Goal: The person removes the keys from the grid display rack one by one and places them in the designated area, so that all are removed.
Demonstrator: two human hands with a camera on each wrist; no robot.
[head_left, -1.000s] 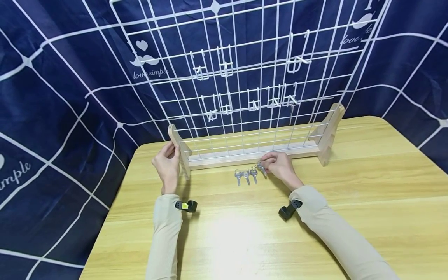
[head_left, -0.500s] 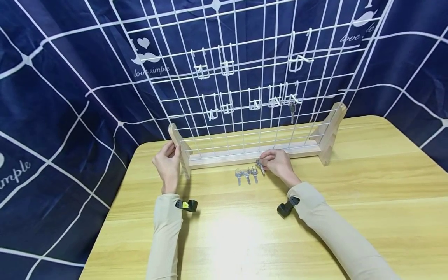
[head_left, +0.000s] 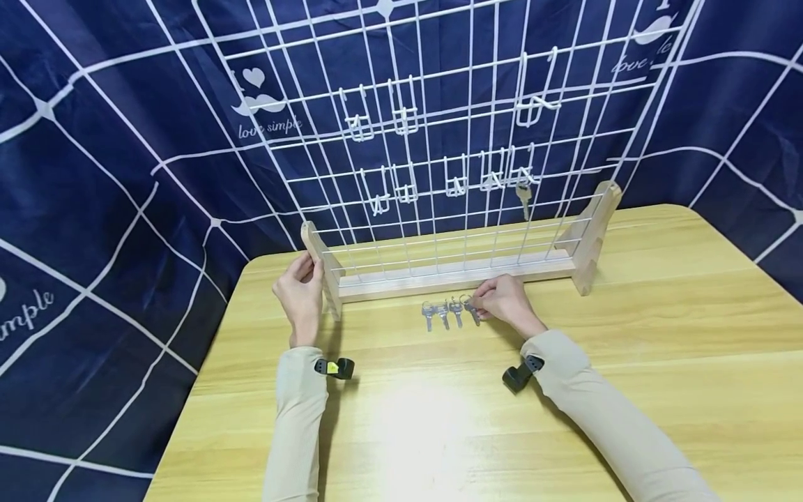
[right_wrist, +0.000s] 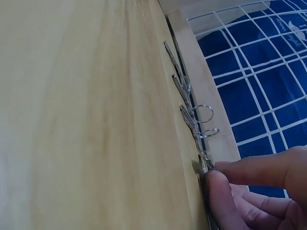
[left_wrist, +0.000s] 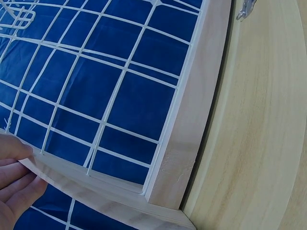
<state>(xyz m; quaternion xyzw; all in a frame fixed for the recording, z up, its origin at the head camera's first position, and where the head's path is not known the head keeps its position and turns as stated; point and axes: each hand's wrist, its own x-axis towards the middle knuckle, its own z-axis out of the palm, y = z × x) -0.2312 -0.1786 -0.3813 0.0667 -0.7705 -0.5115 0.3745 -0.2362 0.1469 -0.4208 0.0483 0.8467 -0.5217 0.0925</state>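
Observation:
My left hand point(head_left: 301, 296) grips the left wooden upright point(head_left: 316, 244) of a white wire grid rack; in the left wrist view its thumb and fingers lie on either side of the wood. Thumb and forefinger of my right hand point(head_left: 507, 304) pinch a silver key point(head_left: 473, 315) with a ring, low at the tabletop by the rack's base. To its left lie several more ringed keys point(head_left: 442, 316) in a row; some rings point(right_wrist: 204, 113) stand up in the right wrist view. Another key point(head_left: 523, 202) hangs from the rightmost lower hook point(head_left: 524, 176).
Several white wire hooks point(head_left: 456, 185) hang on the grid point(head_left: 433, 132) in two rows. The rack's wooden base bar point(head_left: 401, 287) runs just behind the keys. Dark blue patterned cloth point(head_left: 125, 174) surrounds the wooden table point(head_left: 401, 390).
My right hand first shifts slightly left, then back right and lower, bringing its key beside the row. The key on the hook turns its broad side forward. My left hand stays put.

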